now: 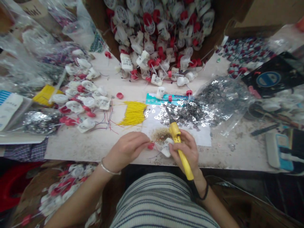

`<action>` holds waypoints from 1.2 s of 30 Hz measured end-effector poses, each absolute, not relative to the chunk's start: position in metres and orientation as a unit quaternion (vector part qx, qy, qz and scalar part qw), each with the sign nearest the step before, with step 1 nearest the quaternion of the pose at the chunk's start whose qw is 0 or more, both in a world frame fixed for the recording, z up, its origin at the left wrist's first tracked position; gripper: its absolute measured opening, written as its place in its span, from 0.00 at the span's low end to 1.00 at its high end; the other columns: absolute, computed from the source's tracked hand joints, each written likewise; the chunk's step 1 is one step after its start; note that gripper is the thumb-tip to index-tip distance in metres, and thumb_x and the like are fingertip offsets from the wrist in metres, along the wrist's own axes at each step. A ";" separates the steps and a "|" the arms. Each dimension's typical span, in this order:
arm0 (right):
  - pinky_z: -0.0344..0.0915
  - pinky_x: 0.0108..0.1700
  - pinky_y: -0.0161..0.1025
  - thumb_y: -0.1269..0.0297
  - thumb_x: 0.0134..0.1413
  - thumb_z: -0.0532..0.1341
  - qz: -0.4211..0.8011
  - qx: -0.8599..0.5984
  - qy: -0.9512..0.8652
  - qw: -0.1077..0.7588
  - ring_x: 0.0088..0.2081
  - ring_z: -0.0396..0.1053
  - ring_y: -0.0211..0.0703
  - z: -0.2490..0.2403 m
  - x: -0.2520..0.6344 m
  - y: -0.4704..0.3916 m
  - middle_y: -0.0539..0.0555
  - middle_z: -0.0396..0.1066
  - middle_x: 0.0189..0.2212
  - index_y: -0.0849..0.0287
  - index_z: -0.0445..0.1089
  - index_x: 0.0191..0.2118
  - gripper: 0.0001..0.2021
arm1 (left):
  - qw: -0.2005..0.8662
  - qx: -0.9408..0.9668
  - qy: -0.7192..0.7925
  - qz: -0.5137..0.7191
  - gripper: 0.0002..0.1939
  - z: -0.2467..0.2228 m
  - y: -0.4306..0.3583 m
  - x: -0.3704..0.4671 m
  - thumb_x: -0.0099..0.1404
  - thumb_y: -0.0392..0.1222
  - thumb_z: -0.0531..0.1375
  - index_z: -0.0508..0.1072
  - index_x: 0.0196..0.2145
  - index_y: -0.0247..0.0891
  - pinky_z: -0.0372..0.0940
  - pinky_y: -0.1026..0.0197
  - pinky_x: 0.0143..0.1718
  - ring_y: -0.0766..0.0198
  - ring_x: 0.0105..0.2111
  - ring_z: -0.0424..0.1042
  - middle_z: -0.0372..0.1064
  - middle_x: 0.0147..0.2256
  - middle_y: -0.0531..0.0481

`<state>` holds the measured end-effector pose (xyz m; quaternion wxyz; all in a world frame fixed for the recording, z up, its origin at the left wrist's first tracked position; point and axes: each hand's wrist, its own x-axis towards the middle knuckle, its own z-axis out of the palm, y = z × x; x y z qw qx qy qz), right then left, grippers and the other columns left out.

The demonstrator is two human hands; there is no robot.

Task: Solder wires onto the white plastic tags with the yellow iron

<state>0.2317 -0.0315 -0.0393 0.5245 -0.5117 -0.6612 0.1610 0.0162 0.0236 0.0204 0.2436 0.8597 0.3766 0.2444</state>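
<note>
In my right hand [187,150] is a yellow soldering iron [175,131], its dark tip pointing up and away over loose shiny metal pieces [166,114]. The same hand's fingers also touch a small white plastic part [166,148] with thin wires. My left hand [129,145] is closed in a pinch just left of that part; what sits between its fingertips is too small to make out. A red cap [151,145] lies by those fingertips. Behind it, brown crumbly residue [161,134] covers part of a white sheet [204,136].
Yellow wires [134,112] lie in a bundle behind my left hand. White-and-red parts [83,98] are heaped at left, and more spill from a large box [228,19] at the back. A clear bag of metal pieces [220,98] lies right; a blue-white device [276,152] stands at the right edge.
</note>
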 end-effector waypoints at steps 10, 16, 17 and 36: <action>0.74 0.42 0.44 0.74 0.47 0.63 0.104 -0.562 -0.599 0.561 0.46 0.71 0.44 -0.047 0.230 -0.025 0.55 0.61 0.52 0.58 0.64 0.28 0.08 | 0.427 0.735 0.391 0.353 0.03 -0.011 -0.007 0.059 0.61 0.36 0.60 0.75 0.32 0.37 0.70 0.62 0.35 0.65 0.33 0.73 0.74 0.32 0.47; 0.75 0.42 0.47 0.65 0.41 0.69 0.167 -0.489 -0.628 0.581 0.50 0.69 0.51 -0.043 0.227 -0.031 0.57 0.56 0.55 0.58 0.64 0.32 0.13 | 0.426 0.701 0.470 0.325 0.03 -0.019 -0.004 0.071 0.60 0.37 0.61 0.75 0.31 0.37 0.68 0.64 0.30 0.67 0.27 0.71 0.73 0.28 0.50; 0.76 0.41 0.44 0.69 0.42 0.68 0.178 -0.490 -0.618 0.588 0.50 0.69 0.49 -0.041 0.225 -0.031 0.56 0.57 0.55 0.57 0.63 0.31 0.12 | 0.417 0.717 0.455 0.325 0.04 -0.019 -0.004 0.070 0.61 0.37 0.60 0.75 0.32 0.37 0.68 0.63 0.32 0.67 0.29 0.71 0.73 0.29 0.49; 0.76 0.39 0.44 0.78 0.46 0.60 0.233 -0.523 -0.542 0.615 0.44 0.71 0.44 -0.028 0.230 -0.057 0.53 0.64 0.50 0.56 0.66 0.36 0.11 | 0.314 0.805 0.444 0.238 0.06 -0.010 -0.011 0.067 0.61 0.33 0.58 0.76 0.32 0.35 0.67 0.52 0.40 0.57 0.39 0.71 0.71 0.39 0.42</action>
